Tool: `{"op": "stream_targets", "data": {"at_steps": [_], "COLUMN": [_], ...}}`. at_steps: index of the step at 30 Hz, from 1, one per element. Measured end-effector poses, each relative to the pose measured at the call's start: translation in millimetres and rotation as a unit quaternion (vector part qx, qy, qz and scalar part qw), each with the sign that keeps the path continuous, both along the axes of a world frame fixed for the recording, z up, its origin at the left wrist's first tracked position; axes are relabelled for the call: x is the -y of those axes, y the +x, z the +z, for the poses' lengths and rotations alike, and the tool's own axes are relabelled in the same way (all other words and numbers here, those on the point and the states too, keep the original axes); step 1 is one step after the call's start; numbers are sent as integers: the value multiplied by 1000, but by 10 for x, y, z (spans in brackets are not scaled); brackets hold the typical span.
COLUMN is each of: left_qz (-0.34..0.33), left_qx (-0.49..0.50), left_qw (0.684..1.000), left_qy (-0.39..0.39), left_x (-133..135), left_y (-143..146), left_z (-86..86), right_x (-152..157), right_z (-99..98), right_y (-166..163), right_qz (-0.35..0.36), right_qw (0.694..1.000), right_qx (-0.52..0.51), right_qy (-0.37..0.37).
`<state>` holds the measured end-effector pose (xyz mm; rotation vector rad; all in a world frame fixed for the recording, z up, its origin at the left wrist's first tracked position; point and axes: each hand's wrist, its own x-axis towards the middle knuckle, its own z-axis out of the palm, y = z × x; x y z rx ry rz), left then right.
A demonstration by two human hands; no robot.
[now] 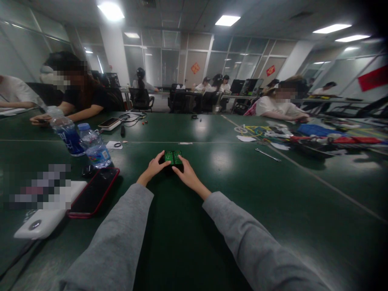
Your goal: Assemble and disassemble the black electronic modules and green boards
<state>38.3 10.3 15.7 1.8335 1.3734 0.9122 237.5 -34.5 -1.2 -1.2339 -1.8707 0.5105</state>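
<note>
Two small green circuit boards (173,157) lie side by side on the dark green table (212,194), straight ahead of me. My left hand (154,167) grips the left board at its edge with curled fingers and thumb. My right hand (188,172) holds the right board the same way from the other side. Both arms reach forward in grey sleeves. What lies under the boards is hidden by my fingers.
Two water bottles (94,146), a red-cased phone (94,191) and a white power bank (41,223) sit at my left. A wrench (267,154), tools and cables lie at the right. People sit at the table's far left and far right, with others behind.
</note>
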Motion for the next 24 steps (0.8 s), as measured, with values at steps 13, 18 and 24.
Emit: {"op": "stream_targets", "data": {"at_steps": [13,18,24], "left_qz": [-2,-2,0], "left_qx": [0,-3,-11], "left_qw": [1000,1000,1000], "left_qy": [5,3,6], "left_x": [-19,-13,-29], "left_y": [3,-4,-8], "left_z": [-20,-17,-32], "right_x": [-26,0,2], "right_z": [-26,-2,13], "right_y": [-1,-3,12], "right_qz": [-6,-12,-5], "right_qw": [1000,1000,1000], "right_qx": [6,-9,-2], "right_qy": [10,-9,-1]}}
